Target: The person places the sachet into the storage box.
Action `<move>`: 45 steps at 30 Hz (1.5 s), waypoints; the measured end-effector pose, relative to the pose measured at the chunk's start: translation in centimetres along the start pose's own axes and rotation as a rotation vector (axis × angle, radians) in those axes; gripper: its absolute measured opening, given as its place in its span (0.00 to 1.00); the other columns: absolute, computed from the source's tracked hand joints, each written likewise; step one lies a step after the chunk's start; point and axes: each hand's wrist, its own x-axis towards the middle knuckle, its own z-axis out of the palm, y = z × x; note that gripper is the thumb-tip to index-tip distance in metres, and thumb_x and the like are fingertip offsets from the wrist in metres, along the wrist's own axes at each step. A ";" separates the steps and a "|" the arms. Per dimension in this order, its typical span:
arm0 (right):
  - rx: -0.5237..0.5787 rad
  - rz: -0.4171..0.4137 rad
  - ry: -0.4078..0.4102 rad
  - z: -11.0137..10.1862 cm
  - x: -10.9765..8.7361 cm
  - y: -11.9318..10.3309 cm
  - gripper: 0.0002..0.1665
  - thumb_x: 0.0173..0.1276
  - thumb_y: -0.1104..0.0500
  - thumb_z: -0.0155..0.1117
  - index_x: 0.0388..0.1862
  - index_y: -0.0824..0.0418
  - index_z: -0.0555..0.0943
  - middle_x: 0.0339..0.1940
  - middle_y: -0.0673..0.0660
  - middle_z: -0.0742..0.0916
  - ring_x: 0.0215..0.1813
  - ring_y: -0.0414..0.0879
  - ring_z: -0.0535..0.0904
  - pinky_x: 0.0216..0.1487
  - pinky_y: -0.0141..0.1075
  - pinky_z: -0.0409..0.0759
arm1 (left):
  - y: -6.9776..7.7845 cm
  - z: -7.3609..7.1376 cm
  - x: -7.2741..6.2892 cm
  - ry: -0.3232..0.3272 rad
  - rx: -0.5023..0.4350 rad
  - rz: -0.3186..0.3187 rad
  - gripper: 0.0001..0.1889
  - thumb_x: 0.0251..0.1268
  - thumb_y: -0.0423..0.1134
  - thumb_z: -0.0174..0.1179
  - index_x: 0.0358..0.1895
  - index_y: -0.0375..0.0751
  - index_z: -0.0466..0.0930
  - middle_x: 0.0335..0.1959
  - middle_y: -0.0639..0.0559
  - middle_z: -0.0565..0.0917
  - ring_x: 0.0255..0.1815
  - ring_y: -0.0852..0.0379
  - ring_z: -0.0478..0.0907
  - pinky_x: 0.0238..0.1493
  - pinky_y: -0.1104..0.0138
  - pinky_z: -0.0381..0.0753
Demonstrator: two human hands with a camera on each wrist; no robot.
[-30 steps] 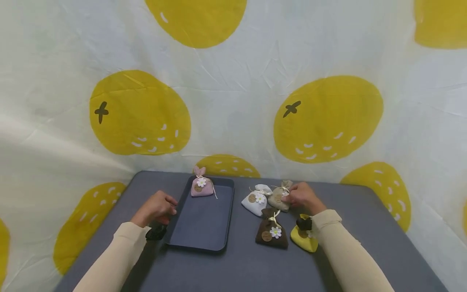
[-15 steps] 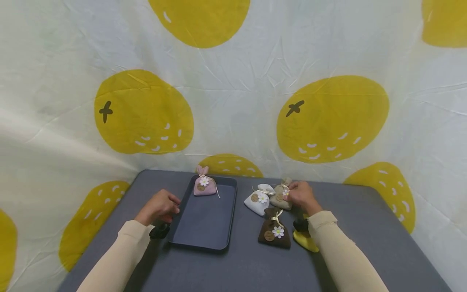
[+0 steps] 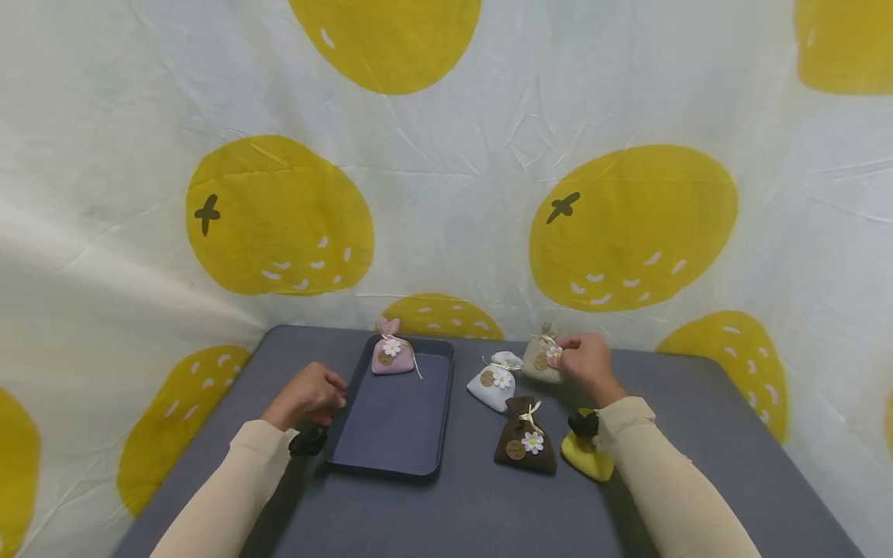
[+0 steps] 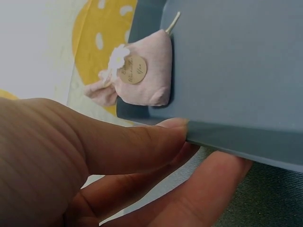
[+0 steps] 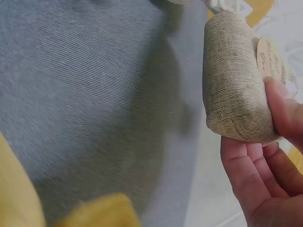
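Note:
My right hand point(image 3: 588, 364) pinches a beige drawstring sachet point(image 3: 540, 360) by its side, thumb over the flower and fingers behind. In the right wrist view this sachet point(image 5: 236, 80) is lifted off the table, its shadow falling apart from it. At the left, my left hand point(image 3: 312, 395) holds the rim of a dark grey tray point(image 3: 391, 457), thumb on top and fingers beneath, as the left wrist view shows. A pink sachet point(image 3: 393, 358) with a daisy and a round tag leans at the tray's far left corner.
A white sachet point(image 3: 491, 390) lies right of the tray, with a brown sachet point(image 3: 525, 449) nearer. The yellow sachet point(image 3: 588, 459) lies partly under my right wrist. Behind the grey table point(image 3: 474, 511) hangs a curtain point(image 3: 446, 209) with yellow fruit prints.
My right hand has raised the beige sachet off the table, clear of the white one, and it now stands more upright. The left hand stays at the tray's rim.

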 end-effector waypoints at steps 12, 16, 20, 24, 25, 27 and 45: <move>0.036 -0.044 0.025 -1.9 0.3 -2.0 0.19 0.57 0.62 0.78 0.46 0.71 0.89 0.39 0.67 0.92 0.41 0.59 0.87 0.35 0.34 0.81 | 0.1 -0.2 -0.1 0.005 0.004 0.002 0.18 0.60 0.23 0.66 0.56 0.25 0.85 0.49 0.30 0.88 0.38 0.44 0.90 0.30 0.57 0.91; 0.019 -0.063 0.037 -2.3 0.3 -2.8 0.20 0.56 0.61 0.80 0.45 0.71 0.90 0.39 0.67 0.92 0.42 0.59 0.87 0.35 0.34 0.81 | 0.0 -0.1 0.0 0.007 0.013 0.005 0.18 0.60 0.23 0.66 0.56 0.26 0.86 0.50 0.29 0.88 0.36 0.44 0.90 0.29 0.57 0.91; 0.025 -0.070 0.039 -2.2 0.4 -3.5 0.19 0.55 0.61 0.80 0.45 0.70 0.90 0.39 0.66 0.92 0.42 0.58 0.87 0.35 0.32 0.80 | 0.1 0.1 0.1 0.010 0.004 -0.003 0.19 0.60 0.23 0.66 0.56 0.26 0.86 0.51 0.29 0.87 0.34 0.45 0.89 0.30 0.57 0.91; 0.054 -0.087 0.035 -1.8 0.4 -4.2 0.19 0.54 0.63 0.81 0.44 0.71 0.90 0.39 0.67 0.92 0.42 0.58 0.87 0.34 0.32 0.79 | 0.1 0.1 0.0 0.012 0.000 0.000 0.19 0.60 0.23 0.66 0.56 0.26 0.86 0.51 0.29 0.87 0.29 0.46 0.89 0.29 0.57 0.91; 0.059 -0.091 0.031 -1.7 0.4 -4.3 0.19 0.54 0.63 0.81 0.44 0.71 0.90 0.39 0.67 0.92 0.41 0.58 0.87 0.34 0.32 0.79 | 0.1 0.1 -0.1 0.014 0.001 0.003 0.18 0.60 0.23 0.66 0.55 0.26 0.86 0.51 0.28 0.87 0.28 0.46 0.89 0.29 0.57 0.91; 0.069 -0.098 0.015 -1.4 0.3 -4.6 0.19 0.55 0.63 0.80 0.45 0.72 0.89 0.40 0.68 0.92 0.42 0.58 0.87 0.34 0.32 0.80 | 0.1 0.0 -0.3 0.019 0.012 0.010 0.18 0.60 0.23 0.66 0.54 0.26 0.86 0.49 0.28 0.88 0.26 0.47 0.89 0.28 0.57 0.91; 0.124 -0.173 -0.014 1.3 1.1 -8.3 0.17 0.52 0.67 0.80 0.42 0.72 0.90 0.35 0.67 0.92 0.35 0.52 0.83 0.31 0.31 0.79 | 0.1 -0.1 -0.1 0.017 0.011 -0.002 0.18 0.59 0.23 0.66 0.54 0.26 0.86 0.45 0.30 0.88 0.24 0.46 0.88 0.26 0.56 0.90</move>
